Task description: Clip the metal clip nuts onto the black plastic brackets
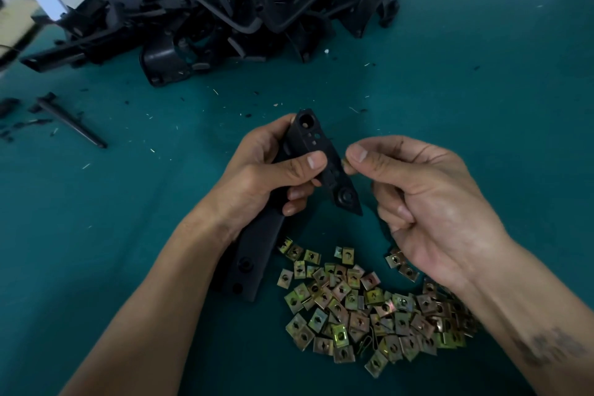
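Gripping the black bracket (pixel 316 151) above the clip nut pile (pixel 369 309), the left hand (pixel 266 173) hides its middle; a clip nut (pixel 344 166), barely seen, is pinched at its edge by the right hand (pixel 427 202).

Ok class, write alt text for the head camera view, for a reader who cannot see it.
A left hand grips a black plastic bracket while the right hand pinches a metal clip nut against its edge. Loose clip nuts and piled brackets lie on a green table.
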`<state>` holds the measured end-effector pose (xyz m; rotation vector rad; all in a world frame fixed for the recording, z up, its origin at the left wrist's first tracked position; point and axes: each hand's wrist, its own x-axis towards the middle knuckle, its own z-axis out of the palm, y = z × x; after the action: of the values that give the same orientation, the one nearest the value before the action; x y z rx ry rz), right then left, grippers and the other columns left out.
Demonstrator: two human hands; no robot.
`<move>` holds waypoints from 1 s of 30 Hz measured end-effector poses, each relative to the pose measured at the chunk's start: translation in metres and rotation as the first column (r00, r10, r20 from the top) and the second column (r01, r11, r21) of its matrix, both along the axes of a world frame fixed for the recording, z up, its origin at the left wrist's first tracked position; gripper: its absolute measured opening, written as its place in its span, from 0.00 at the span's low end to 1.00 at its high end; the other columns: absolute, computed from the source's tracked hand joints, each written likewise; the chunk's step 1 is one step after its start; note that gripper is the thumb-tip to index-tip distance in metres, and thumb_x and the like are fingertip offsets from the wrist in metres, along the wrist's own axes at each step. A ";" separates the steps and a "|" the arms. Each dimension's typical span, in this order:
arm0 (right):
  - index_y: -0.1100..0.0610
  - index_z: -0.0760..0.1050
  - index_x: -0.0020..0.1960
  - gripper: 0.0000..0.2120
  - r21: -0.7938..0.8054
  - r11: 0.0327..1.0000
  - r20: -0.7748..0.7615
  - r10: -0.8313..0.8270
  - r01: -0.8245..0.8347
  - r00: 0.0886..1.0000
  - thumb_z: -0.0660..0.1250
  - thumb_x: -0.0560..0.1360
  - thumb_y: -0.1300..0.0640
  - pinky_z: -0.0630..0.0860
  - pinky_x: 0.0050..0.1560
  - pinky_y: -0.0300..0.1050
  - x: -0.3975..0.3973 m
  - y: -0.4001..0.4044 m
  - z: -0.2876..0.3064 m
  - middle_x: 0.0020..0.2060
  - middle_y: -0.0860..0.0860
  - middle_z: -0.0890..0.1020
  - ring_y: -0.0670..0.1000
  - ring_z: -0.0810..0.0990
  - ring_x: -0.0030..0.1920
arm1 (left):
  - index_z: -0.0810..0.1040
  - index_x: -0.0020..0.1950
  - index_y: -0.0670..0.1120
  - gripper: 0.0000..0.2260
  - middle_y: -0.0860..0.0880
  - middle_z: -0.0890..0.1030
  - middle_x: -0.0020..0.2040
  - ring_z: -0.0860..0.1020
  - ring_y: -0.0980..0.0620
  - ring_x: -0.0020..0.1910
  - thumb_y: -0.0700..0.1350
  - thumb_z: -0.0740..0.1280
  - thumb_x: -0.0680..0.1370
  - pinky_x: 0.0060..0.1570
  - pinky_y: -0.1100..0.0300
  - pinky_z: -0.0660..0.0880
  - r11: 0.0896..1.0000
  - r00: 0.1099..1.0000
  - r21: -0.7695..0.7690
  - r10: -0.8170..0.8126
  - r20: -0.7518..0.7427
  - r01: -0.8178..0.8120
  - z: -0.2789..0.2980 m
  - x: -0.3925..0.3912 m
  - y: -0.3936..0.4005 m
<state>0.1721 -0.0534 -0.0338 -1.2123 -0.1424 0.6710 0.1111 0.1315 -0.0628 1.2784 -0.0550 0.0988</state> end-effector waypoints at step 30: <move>0.70 0.78 0.45 0.20 -0.018 0.993 0.132 0.117 -0.116 0.984 0.70 0.72 0.50 0.56 0.19 0.34 -0.007 -0.002 0.001 0.21 0.50 0.71 0.44 0.58 0.17 | 0.70 0.49 0.42 0.20 0.49 0.75 0.35 0.67 0.55 0.26 0.52 0.76 0.72 0.24 0.64 0.67 0.999 0.997 -0.016 -0.026 0.068 0.028 -0.004 0.001 0.000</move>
<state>0.1646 -0.0558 -0.0326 -1.2660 -0.3241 0.6931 0.1124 0.1319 -0.0672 1.2570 -0.1296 0.1193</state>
